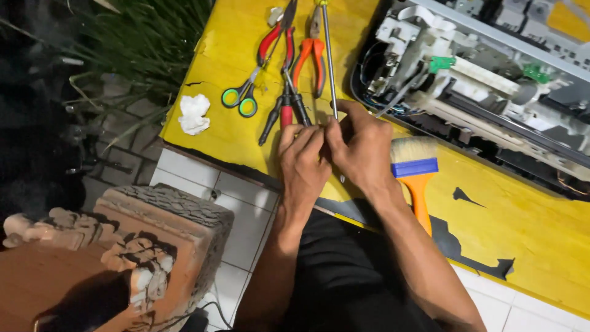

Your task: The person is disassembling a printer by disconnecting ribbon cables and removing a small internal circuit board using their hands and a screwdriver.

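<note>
Landmark: yellow table [522, 246]
Far end: opened printer [491, 86]
On it: scissors [243, 98], pliers [312, 52], paintbrush [415, 169], crumpled tissue [194, 114]
Beside it: grass [147, 43], carved stone [153, 240]

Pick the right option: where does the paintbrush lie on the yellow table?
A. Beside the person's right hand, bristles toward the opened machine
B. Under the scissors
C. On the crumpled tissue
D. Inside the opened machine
A: the paintbrush lies flat on the yellow table just beside the right hand, its bristles pointing toward the opened machine, far from the scissors and the tissue.
</note>
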